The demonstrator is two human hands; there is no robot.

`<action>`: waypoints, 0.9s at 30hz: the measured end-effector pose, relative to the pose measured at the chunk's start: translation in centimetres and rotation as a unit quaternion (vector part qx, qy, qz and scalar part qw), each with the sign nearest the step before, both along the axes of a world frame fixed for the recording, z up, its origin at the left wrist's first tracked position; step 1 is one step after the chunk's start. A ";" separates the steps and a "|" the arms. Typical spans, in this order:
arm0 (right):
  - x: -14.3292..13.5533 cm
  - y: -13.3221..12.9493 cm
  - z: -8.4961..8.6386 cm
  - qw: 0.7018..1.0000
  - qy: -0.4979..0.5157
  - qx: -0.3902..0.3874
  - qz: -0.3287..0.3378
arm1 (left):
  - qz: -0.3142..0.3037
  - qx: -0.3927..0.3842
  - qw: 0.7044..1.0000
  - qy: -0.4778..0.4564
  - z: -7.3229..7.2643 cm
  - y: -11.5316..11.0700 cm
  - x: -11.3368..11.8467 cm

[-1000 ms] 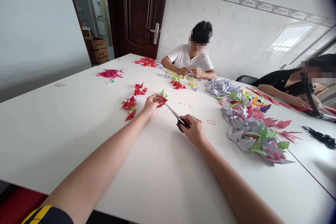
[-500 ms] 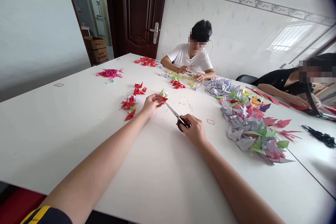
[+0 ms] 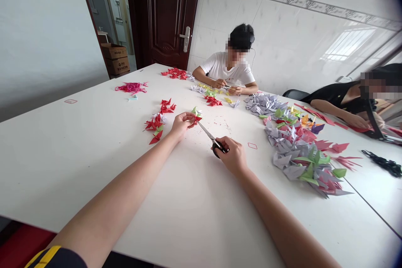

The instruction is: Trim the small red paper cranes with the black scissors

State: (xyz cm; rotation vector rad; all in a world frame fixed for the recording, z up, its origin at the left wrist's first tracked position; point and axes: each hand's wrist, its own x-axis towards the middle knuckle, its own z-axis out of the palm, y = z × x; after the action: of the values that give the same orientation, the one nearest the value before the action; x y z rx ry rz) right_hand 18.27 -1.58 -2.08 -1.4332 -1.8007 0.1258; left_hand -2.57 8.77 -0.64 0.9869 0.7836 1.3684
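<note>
Between the fingertips of my left hand (image 3: 184,125) is a small red paper crane (image 3: 197,119), partly hidden by the fingers. My right hand (image 3: 233,155) is closed around the black handles of a pair of scissors (image 3: 207,133). The blades look nearly together, and their tips meet the red crane's edge. Just behind it lies a green and white paper crane (image 3: 197,112). Left of my left hand, red, white and green folded cranes (image 3: 153,123) form a loose row. Tiny paper scraps (image 3: 224,123) dot the table past the scissors.
A large heap of cranes (image 3: 298,150) spreads along the right, beside a black cord (image 3: 381,162). Magenta string (image 3: 131,87) lies far left. One person (image 3: 230,69) sits opposite among more cranes; another person (image 3: 336,100) works with red paper at right.
My hands, the crane and the scissors stay almost still. Across the table, the other person's hands have come closer together.
</note>
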 end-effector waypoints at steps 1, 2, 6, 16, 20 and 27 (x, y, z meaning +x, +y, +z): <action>0.0 0.0 0.0 1.000 0.000 -0.001 0.000 | -0.001 0.003 1.000 -0.002 0.0 0.0 0.0; 0.0 0.0 0.0 1.000 0.000 -0.002 0.000 | -0.002 0.006 1.000 -0.004 -0.1 0.0 0.0; 0.1 0.1 0.0 1.000 0.003 -0.001 0.000 | -0.003 0.011 1.000 -0.007 -0.2 0.1 0.0; 0.0 0.0 0.2 1.000 0.010 -0.015 0.006 | 0.005 0.004 1.000 -0.002 -0.3 0.3 0.1; 0.1 0.1 0.2 1.000 0.011 -0.016 0.007 | 0.000 0.010 1.000 -0.004 -0.3 0.3 0.1; 0.0 0.0 0.3 1.000 0.014 -0.028 0.005 | 0.001 0.012 1.000 -0.002 -0.3 0.2 0.1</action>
State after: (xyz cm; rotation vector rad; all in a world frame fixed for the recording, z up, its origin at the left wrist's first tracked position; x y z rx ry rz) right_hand 18.29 -1.57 -1.76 -1.4538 -1.7956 0.2017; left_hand -2.51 8.98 -0.91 1.0012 0.7671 1.3841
